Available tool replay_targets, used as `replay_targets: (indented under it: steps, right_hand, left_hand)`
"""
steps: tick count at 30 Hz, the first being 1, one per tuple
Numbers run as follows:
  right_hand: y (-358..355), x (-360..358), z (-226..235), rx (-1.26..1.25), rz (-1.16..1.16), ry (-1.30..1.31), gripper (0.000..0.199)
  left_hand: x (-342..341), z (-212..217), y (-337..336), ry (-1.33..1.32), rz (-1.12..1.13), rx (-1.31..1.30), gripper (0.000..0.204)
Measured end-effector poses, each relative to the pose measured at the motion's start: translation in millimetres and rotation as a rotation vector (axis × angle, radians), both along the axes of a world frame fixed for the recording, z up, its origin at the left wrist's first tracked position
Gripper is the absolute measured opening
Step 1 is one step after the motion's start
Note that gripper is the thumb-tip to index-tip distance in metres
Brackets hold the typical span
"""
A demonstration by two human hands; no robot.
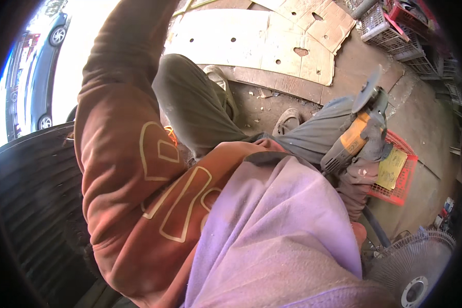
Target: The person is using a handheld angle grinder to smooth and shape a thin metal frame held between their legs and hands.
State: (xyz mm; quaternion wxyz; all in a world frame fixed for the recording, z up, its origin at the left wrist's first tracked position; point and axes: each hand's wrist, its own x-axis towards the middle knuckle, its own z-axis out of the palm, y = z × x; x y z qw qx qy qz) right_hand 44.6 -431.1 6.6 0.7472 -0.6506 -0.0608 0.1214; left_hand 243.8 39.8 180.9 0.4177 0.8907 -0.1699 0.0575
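Observation:
My right hand (pixel 373 145), in a dirty grey glove, is closed around a yellow and grey angle grinder (pixel 352 137). The grinder stands tilted beside my right knee, its disc (pixel 367 92) pointing up and away from me. Whether the disc is spinning cannot be told. My left arm, in a rust-coloured sleeve (pixel 123 133), reaches up past the upper edge, so the left hand is out of sight. A light purple cloth (pixel 282 220) covers much of my chest.
Flattened cardboard (pixel 251 38) with holes lies ahead on the floor. Beside the grinder is a red plastic basket (pixel 408 179) bearing a yellow sheet (pixel 392 168). A caged fan (pixel 426 267) stands near right, stacked crates (pixel 390 31) far right, a dark ribbed panel (pixel 36 205) left.

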Motion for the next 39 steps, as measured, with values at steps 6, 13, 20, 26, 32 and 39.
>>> replay_targets:
  steps: [6, 13, 20, 26, 32, 39]
  right_hand:
    - [57.7, 60.6, 35.1, -0.494, -0.036, -0.301, 0.058]
    - [117.6, 136.6, 68.9, -0.953, 0.159, -0.758, 0.068]
    - [190.8, 168.2, -27.9, -0.626, 0.297, -0.595, 0.073]
    - [244.0, 139.8, -143.2, 0.063, 0.390, 0.173, 0.064]
    - [265.0, 96.8, -164.6, 0.421, 0.344, 0.503, 0.050]
    - [314.5, 77.8, -152.4, 0.537, 0.267, 0.481, 0.057]
  left_hand:
    - [-3.6, -17.8, 12.0, 0.042, 0.044, -0.015, 0.022]
    - [5.0, -42.5, 15.9, 0.095, 0.035, -0.108, 0.022]
    - [15.3, -58.4, 21.3, 0.154, 0.028, -0.177, 0.022]
    - [25.4, -72.1, 29.1, 0.218, 0.040, -0.232, 0.021]
    - [48.5, -85.3, 36.3, 0.269, 0.065, -0.300, 0.021]
    - [79.5, -102.8, 55.3, 0.311, 0.104, -0.407, 0.021]
